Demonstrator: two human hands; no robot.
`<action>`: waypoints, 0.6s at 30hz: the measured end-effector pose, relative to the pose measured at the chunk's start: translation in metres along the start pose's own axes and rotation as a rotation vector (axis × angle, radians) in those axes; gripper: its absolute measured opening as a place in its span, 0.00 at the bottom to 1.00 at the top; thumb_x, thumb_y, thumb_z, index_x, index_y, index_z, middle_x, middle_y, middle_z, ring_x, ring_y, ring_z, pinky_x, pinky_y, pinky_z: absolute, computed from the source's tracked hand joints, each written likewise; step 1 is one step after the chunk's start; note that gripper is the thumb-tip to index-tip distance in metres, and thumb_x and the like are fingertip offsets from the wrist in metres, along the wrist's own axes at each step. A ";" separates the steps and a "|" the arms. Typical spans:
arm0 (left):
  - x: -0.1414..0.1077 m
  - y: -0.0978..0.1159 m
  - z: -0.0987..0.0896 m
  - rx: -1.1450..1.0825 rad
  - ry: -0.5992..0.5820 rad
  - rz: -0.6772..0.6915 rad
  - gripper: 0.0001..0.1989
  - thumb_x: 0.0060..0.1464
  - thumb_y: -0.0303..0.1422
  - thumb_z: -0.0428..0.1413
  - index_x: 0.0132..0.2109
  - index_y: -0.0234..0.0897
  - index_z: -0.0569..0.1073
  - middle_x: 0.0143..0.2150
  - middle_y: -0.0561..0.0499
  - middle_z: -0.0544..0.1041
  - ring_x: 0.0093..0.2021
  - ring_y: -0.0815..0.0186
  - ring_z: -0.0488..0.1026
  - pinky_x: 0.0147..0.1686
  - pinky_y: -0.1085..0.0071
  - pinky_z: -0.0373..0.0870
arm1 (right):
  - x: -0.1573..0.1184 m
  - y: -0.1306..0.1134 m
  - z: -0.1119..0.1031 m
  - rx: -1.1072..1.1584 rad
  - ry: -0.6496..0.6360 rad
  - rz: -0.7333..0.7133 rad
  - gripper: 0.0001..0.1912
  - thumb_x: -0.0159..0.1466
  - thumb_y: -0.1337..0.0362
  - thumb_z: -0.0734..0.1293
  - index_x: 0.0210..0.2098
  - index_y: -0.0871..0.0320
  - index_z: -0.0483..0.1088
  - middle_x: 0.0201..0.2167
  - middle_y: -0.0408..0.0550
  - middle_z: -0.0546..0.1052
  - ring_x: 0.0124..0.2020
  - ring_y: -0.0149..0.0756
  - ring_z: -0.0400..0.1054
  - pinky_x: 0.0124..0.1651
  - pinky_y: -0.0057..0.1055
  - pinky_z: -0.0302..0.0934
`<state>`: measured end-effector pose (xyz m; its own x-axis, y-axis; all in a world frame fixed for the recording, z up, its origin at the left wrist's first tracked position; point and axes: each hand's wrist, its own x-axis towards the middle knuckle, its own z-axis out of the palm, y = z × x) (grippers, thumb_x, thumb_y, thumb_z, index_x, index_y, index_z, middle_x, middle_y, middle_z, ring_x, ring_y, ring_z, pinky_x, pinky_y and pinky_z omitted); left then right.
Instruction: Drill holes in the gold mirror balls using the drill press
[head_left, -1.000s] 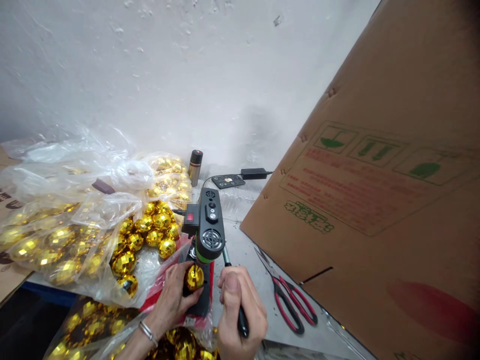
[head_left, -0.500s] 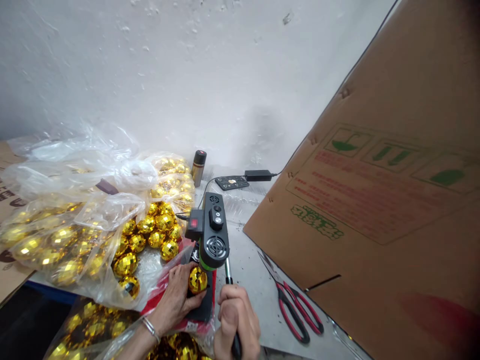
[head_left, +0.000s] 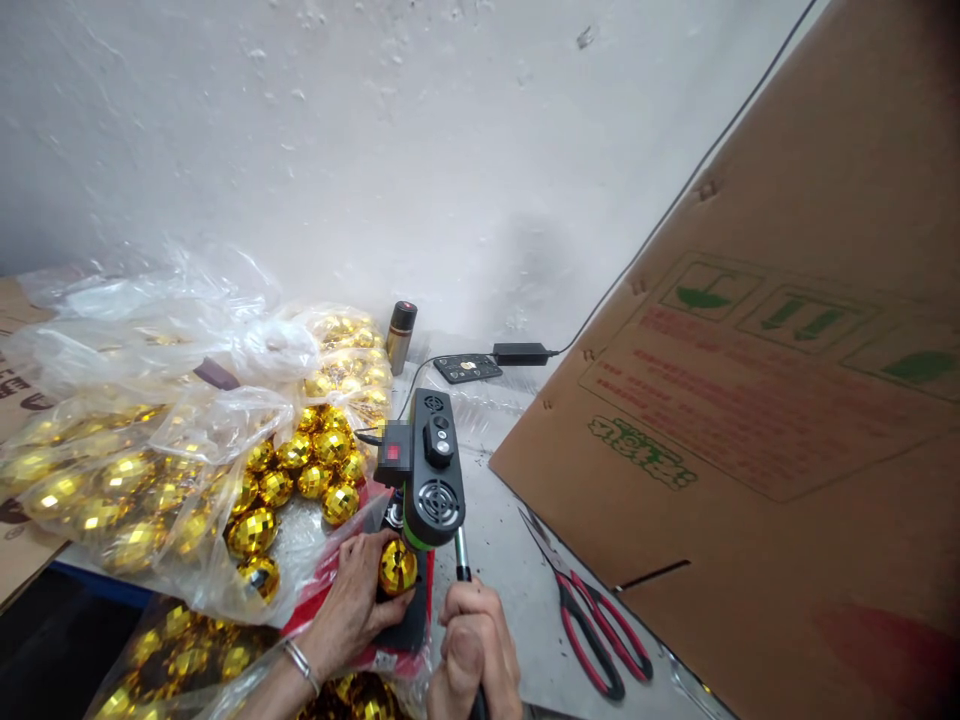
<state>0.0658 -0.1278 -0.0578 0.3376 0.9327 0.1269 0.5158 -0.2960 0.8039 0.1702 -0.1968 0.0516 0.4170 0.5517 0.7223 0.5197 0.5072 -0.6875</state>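
My left hand (head_left: pixel 355 592), with a silver bangle at the wrist, holds a shiny gold faceted ball (head_left: pixel 397 566) between thumb and fingers. That ball sits on a dark base plate (head_left: pixel 406 632), just below the front end of a black bench machine (head_left: pixel 436 470) with round vent grilles, which looks like a small drill press. My right hand (head_left: pixel 475 648) is wrapped around the black grip of a metal lever (head_left: pixel 462 556) on the machine's right side. The machine's tool tip is mostly hidden under its head.
Gold balls (head_left: pixel 255 530) fill an open plastic bag (head_left: pixel 247 400) at left; more lie below my left arm. Red-handled scissors (head_left: pixel 581 620) rest right of the lever, against a big cardboard box (head_left: pixel 720 420). A spray can (head_left: pixel 401 338), a dark phone (head_left: pixel 469 368) and a power adapter (head_left: pixel 520 353) are behind.
The view has shifted slightly, moving most things a little right in the picture. My left hand still holds the ball, and my right hand still grips the lever.
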 end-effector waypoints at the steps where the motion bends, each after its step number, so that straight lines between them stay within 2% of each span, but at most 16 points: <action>1: 0.000 0.000 0.000 -0.004 -0.002 0.000 0.26 0.56 0.36 0.63 0.60 0.36 0.72 0.53 0.39 0.78 0.53 0.45 0.71 0.56 0.45 0.71 | 0.000 0.000 0.001 -0.008 0.019 0.002 0.18 0.75 0.74 0.53 0.30 0.54 0.59 0.29 0.38 0.67 0.30 0.29 0.61 0.46 0.32 0.59; 7: 0.000 0.000 0.001 -0.003 -0.016 0.000 0.27 0.57 0.37 0.63 0.61 0.34 0.72 0.53 0.38 0.78 0.54 0.44 0.71 0.57 0.44 0.70 | 0.000 -0.001 0.008 0.009 0.081 -0.003 0.19 0.77 0.70 0.53 0.29 0.54 0.59 0.29 0.37 0.66 0.30 0.27 0.61 0.49 0.30 0.61; 12: 0.000 -0.003 0.003 0.012 0.006 0.014 0.27 0.55 0.35 0.64 0.61 0.37 0.72 0.53 0.39 0.78 0.54 0.44 0.71 0.57 0.44 0.70 | 0.000 -0.001 0.013 0.007 0.137 -0.001 0.19 0.77 0.68 0.54 0.28 0.54 0.57 0.28 0.37 0.65 0.28 0.28 0.60 0.47 0.31 0.62; 18: 0.000 -0.004 0.004 0.007 0.007 0.005 0.27 0.56 0.35 0.63 0.61 0.34 0.72 0.54 0.37 0.78 0.54 0.44 0.71 0.58 0.43 0.70 | -0.006 0.006 0.012 0.024 0.117 -0.006 0.19 0.77 0.69 0.53 0.28 0.54 0.59 0.28 0.37 0.66 0.28 0.28 0.60 0.48 0.32 0.62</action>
<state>0.0675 -0.1274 -0.0633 0.3346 0.9326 0.1351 0.5199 -0.3023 0.7990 0.1620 -0.1888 0.0422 0.4983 0.4685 0.7295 0.5055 0.5266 -0.6835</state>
